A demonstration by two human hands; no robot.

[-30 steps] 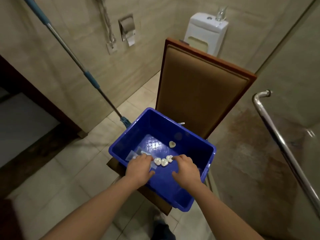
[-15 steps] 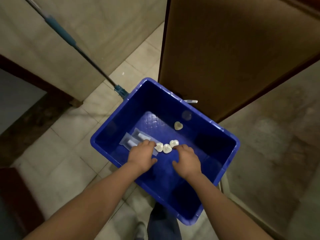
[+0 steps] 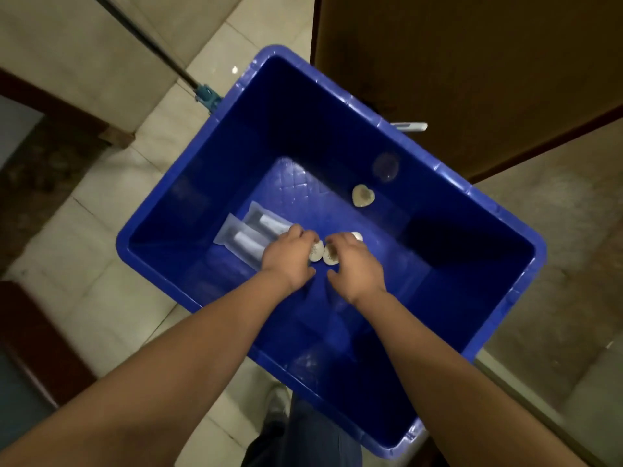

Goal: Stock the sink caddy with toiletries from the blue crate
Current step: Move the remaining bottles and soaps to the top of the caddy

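The blue crate (image 3: pixel 188 210) fills the middle of the view. Both hands are down on its floor. My left hand (image 3: pixel 290 257) curls its fingers onto one pale heart-shaped soap (image 3: pixel 316 251) and covers the ends of two clear-wrapped tubes (image 3: pixel 249 230). My right hand (image 3: pixel 357 264) curls over a second heart soap (image 3: pixel 331 255). A third soap (image 3: pixel 356 235) peeks out past its fingers. Another heart soap (image 3: pixel 363 195) lies alone farther in. No sink caddy is in view.
The crate sits against a brown padded chair back (image 3: pixel 472 62). A mop handle with a blue joint (image 3: pixel 205 96) slants down behind the crate's far left corner. Pale floor tiles (image 3: pixel 101 264) lie to the left. My shoe and trouser leg (image 3: pixel 279 409) show below the crate.
The view has tilted down and closer to the crate, and the toilet and grab rail have left the frame. My hands have drawn together over the row of heart soaps.
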